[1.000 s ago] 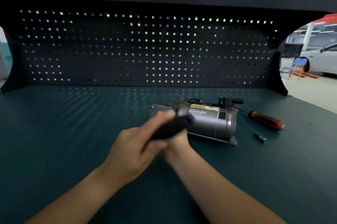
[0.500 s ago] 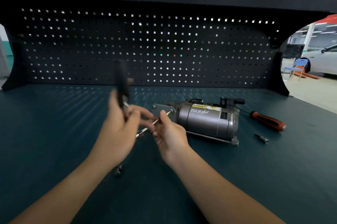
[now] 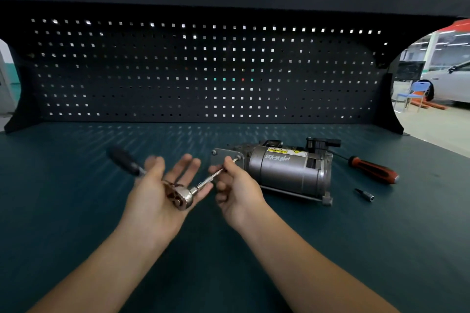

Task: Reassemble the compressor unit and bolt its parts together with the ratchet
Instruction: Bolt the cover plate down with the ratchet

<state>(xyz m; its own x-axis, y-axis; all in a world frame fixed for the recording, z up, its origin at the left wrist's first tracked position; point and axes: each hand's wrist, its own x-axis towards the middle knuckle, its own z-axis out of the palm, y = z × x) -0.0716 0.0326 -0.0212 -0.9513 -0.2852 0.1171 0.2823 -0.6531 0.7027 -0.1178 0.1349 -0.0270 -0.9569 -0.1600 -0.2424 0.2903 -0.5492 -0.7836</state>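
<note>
Since half a second back, the left hand (image 3: 162,193) has given up its upright grip on the ratchet (image 3: 181,197). It is now spread wide, palm up, with the tool's shiny head lying across the palm and the black handle pointing up and away to that hand's outer side, blurred with motion.

Under both forearms runs the dark green workbench (image 3: 76,211), and beyond the fingertips stands the black pegboard (image 3: 178,71). The compressor (image 3: 287,172) lies on its side just past the right hand (image 3: 236,190) and to its outer side, grey motor can towards me, flat end plate (image 3: 223,160) facing the hands.

The right hand pinches the thin extension bar (image 3: 208,180) between thumb and fingertips, other fingers curled. That bar runs from the ratchet head in the left palm up to a bolt (image 3: 237,159) at the plate's corner; whether it is seated I cannot tell.

Further out beyond the compressor lies a red-and-black screwdriver (image 3: 372,172), and nearer than it, a small loose socket bit (image 3: 365,195), both well clear of the hands.
</note>
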